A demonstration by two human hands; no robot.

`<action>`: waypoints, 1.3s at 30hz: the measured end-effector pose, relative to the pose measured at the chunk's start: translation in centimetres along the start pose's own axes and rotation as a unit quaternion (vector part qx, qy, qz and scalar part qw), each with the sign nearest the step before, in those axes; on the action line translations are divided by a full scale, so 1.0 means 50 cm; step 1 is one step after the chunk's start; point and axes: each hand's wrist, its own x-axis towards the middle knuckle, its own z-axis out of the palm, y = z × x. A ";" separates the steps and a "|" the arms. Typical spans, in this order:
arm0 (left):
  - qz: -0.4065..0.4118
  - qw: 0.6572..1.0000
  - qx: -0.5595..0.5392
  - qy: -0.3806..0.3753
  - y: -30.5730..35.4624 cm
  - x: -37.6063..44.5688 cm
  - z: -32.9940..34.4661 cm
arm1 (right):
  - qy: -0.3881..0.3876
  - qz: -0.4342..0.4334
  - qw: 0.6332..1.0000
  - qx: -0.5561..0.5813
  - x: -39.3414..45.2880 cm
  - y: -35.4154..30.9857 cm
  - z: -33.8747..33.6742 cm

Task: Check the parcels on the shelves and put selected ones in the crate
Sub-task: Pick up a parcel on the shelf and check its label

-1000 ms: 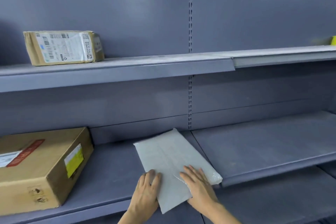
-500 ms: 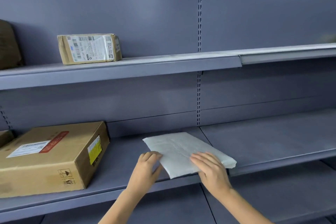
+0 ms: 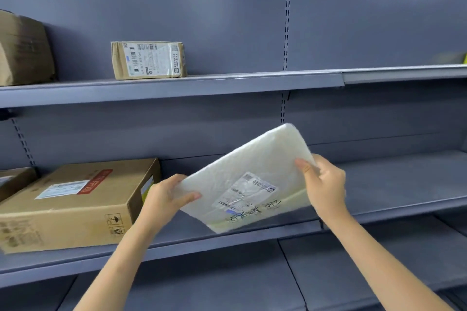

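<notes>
A flat white plastic mailer parcel is held up above the middle shelf, tilted with its printed label and handwriting facing me. My left hand grips its lower left edge, thumb on the front. Along the right edge, my right hand grips it, fingers curled round. No crate is in view.
A large cardboard box stands on the middle shelf to the left, with part of another box beside it. On the upper shelf sit a small labelled box and a brown parcel. A lower shelf lies below.
The white parcel lay flat on the middle shelf with both hands on it; now it is lifted off and turned over, label side facing me.
</notes>
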 end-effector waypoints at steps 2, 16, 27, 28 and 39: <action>-0.015 1.000 -0.008 -0.012 -0.004 -0.006 -0.020 | -0.009 0.043 0.999 0.013 0.005 -0.004 0.002; -0.080 0.973 -0.003 -0.216 -0.019 -0.054 -0.047 | -0.151 0.203 0.967 0.024 -0.034 0.038 0.108; -0.167 0.953 -0.244 -0.061 -0.061 -0.104 -0.048 | -0.101 0.113 0.985 -0.085 -0.069 0.058 0.096; -0.174 0.947 -0.264 -0.048 -0.062 -0.107 -0.045 | -0.118 0.143 0.980 -0.069 -0.075 0.058 0.096; -0.234 0.884 -0.397 0.081 -0.075 -0.148 0.006 | -0.271 0.412 0.813 0.310 -0.161 0.045 0.148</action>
